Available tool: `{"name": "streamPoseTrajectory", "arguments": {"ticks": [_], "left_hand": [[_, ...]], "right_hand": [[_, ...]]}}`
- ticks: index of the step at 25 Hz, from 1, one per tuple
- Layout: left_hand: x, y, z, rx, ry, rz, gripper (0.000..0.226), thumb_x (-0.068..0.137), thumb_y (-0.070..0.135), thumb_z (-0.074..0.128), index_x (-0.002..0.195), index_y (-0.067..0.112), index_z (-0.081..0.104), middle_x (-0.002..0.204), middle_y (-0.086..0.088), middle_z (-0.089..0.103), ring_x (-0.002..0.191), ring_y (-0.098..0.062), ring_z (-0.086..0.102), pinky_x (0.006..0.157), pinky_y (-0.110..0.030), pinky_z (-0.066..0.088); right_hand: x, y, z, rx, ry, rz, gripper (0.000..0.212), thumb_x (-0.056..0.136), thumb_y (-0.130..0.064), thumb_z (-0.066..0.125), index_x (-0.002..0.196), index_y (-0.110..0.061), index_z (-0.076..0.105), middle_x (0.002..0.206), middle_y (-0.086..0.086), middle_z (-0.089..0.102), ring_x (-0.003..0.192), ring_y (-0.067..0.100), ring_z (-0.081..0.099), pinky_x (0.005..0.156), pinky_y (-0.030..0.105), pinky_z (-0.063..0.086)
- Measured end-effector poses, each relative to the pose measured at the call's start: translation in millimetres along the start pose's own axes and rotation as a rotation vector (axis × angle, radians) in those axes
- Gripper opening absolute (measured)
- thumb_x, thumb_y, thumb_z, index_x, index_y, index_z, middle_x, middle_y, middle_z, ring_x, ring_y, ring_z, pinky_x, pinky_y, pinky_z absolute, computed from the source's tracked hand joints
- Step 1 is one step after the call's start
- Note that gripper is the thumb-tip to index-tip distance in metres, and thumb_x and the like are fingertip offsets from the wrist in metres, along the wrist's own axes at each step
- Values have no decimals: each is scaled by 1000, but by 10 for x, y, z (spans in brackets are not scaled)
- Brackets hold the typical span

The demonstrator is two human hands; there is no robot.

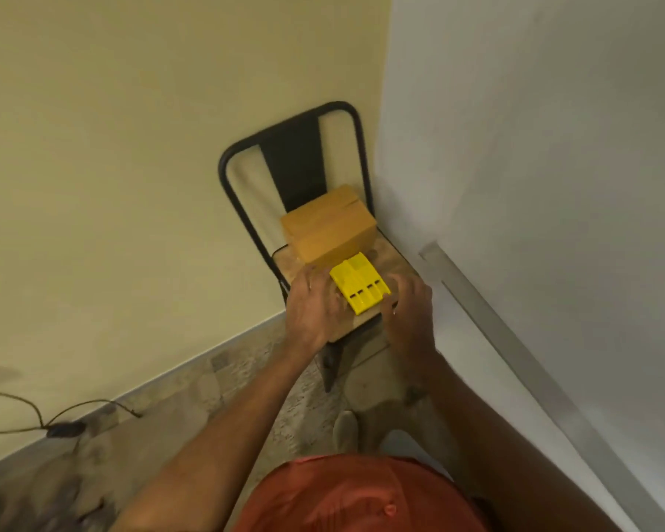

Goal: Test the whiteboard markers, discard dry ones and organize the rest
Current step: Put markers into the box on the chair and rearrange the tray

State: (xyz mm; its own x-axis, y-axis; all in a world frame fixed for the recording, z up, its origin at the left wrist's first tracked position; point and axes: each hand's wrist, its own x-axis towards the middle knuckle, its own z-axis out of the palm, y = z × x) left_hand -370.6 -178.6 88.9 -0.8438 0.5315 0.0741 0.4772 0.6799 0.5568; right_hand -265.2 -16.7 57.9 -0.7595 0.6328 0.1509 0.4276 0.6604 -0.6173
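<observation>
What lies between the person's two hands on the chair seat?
In the head view, a yellow slotted holder lies on the chair seat between the left hand and the right hand.

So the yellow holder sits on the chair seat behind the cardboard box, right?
Not quite: the head view shows the yellow holder on the chair seat in front of the cardboard box, nearer the person, between both hands.
</observation>
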Motion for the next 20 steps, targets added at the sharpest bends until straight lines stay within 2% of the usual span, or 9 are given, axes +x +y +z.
{"name": "streamPoseTrajectory", "arguments": {"ticks": [3,9,12,16,20], "left_hand": [[92,-185,-133,-30,-1,-76,55,93,20,62,146,15,47,152,-16,40,133,-38,44,107,-45,43],[490,-415,-130,-95,-43,-274,56,95,20,63,148,12,45,152,-16,38,136,-37,39,112,-42,37],[772,-433,-71,-114,-77,-339,58,94,22,64,147,12,43,150,-16,40,134,-35,41,110,-41,37],[1122,-438,41,-121,-95,-426,58,95,28,64,146,12,42,149,-16,43,136,-35,39,110,-44,38],[1352,-358,98,-157,-75,-503,55,97,24,63,144,6,43,146,-20,46,137,-38,38,109,-45,37]], "right_hand": [[373,-285,141,8,-56,-87,41,92,-29,50,131,-17,58,127,8,60,118,30,51,97,40,42],[970,-600,331,-3,-195,-174,37,98,-24,57,134,-17,54,131,9,56,119,29,53,92,43,49],[1291,-558,417,-18,-310,-226,39,99,-22,57,137,-16,52,136,9,54,122,26,51,94,35,46],[1687,-468,577,-64,-393,-259,41,97,-21,56,138,-13,51,136,11,55,123,30,53,99,45,50],[1949,-351,739,-109,-439,-285,44,96,-22,57,139,-14,53,137,13,56,127,34,52,103,50,50]]}}
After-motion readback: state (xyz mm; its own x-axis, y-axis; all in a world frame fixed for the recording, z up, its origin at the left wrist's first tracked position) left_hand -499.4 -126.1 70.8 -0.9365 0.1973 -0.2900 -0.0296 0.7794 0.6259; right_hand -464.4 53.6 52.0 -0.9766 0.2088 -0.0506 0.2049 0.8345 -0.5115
